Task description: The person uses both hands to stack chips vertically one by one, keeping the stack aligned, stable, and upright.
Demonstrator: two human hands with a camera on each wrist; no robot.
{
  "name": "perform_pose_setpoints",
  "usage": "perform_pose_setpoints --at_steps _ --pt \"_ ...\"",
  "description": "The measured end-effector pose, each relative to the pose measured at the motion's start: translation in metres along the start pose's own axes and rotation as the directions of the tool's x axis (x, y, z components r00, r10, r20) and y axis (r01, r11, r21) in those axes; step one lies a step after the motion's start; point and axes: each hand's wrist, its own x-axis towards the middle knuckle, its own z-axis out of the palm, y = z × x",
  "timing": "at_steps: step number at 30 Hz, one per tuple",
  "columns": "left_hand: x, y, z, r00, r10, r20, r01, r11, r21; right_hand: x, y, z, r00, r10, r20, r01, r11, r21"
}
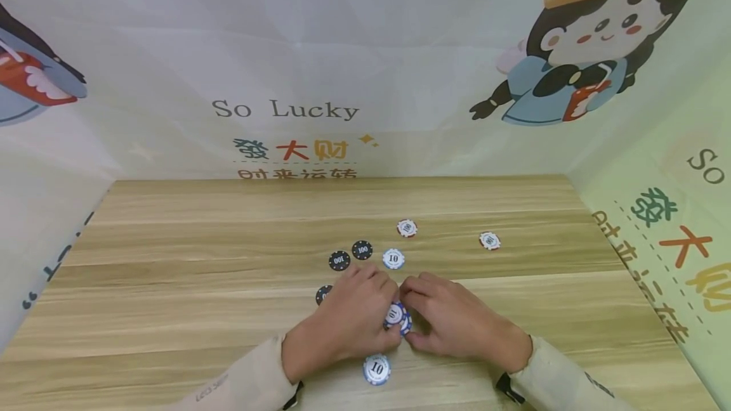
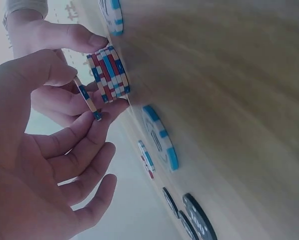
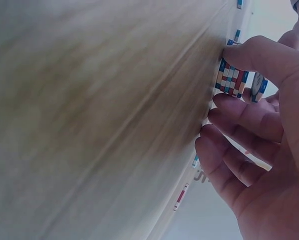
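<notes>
My left hand (image 1: 354,316) pinches one blue-edged poker chip (image 2: 88,98), marked 10, between thumb and fingers. The chip is held just above a short stack of poker chips (image 2: 108,75) with blue, red and white edges. Around the sides of that stack, my right hand (image 1: 457,319) has its thumb and index finger, steadying it on the table; its other fingers are spread loosely, as the right wrist view shows. In the head view the held chip covers much of the stack's top. A light blue chip (image 1: 377,369) marked 10 lies nearer me.
Beyond the hands lie another light blue chip (image 1: 393,259), two black chips marked 100, one of them a black chip (image 1: 339,260), and a red-edged chip (image 1: 407,228). A second red-edged chip (image 1: 490,241) sits farther right. My left hand partly hides another black chip (image 1: 323,294).
</notes>
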Motion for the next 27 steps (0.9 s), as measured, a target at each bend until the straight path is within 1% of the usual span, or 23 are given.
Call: perform_pose_setpoints --at_steps 8,18,27 --pt "0.0002 0.0035 0.0016 0.999 0.033 -0.040 -0.032 0.999 0.042 0.0005 -0.0006 -0.0016 1.000 0.016 0.010 -0.016 1.000 0.025" --pt "0.0003 0.0051 0.0036 0.999 0.037 -0.022 -0.036 0.998 0.042 0.0005 -0.0017 -0.0027 0.999 0.028 0.018 -0.029 0.999 0.036" --pt "0.0000 0.0064 0.0042 0.999 0.035 -0.026 -0.034 0.998 0.047 0.0005 -0.0014 -0.0015 1.000 0.024 0.008 -0.024 0.999 0.033"
